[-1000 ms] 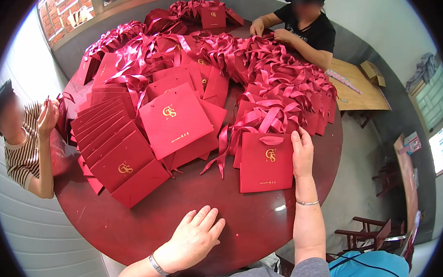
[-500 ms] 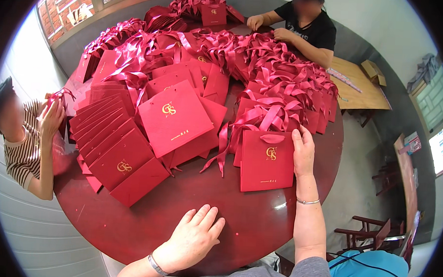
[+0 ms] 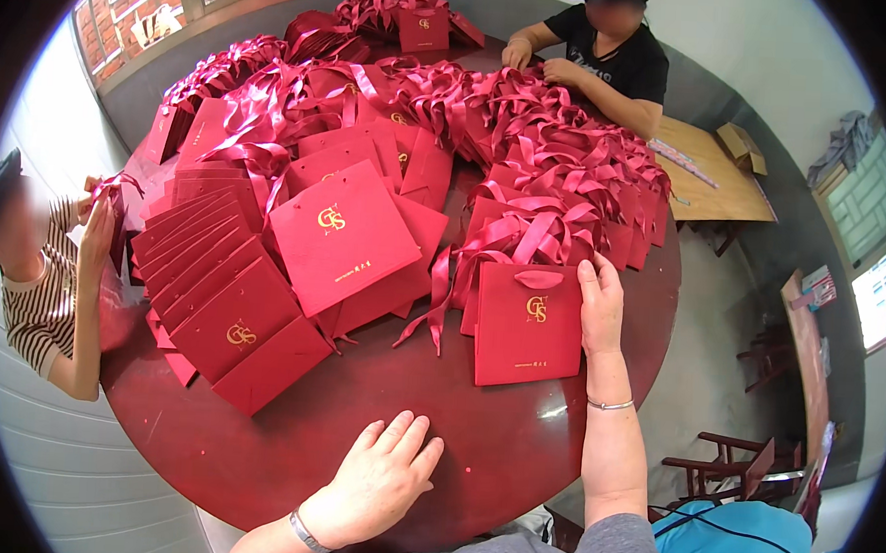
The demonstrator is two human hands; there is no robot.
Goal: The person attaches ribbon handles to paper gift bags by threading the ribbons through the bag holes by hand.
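My left hand lies flat and open on the dark red round table, near its front edge, holding nothing. My right hand rests along the right edge of a flat red paper gift bag with a gold emblem, fingers against its top corner by the ribbon handle. Whether it grips the bag cannot be told. A larger red bag lies on a heap to the left of it.
A fanned row of flat red bags covers the table's left side. Piles of ribboned red bags fill the far half. One person sits at the left holding a bag; another works at the far side. A wooden table stands at the right.
My hands have hardly moved. The person at the left has raised a bag slightly higher in both hands.
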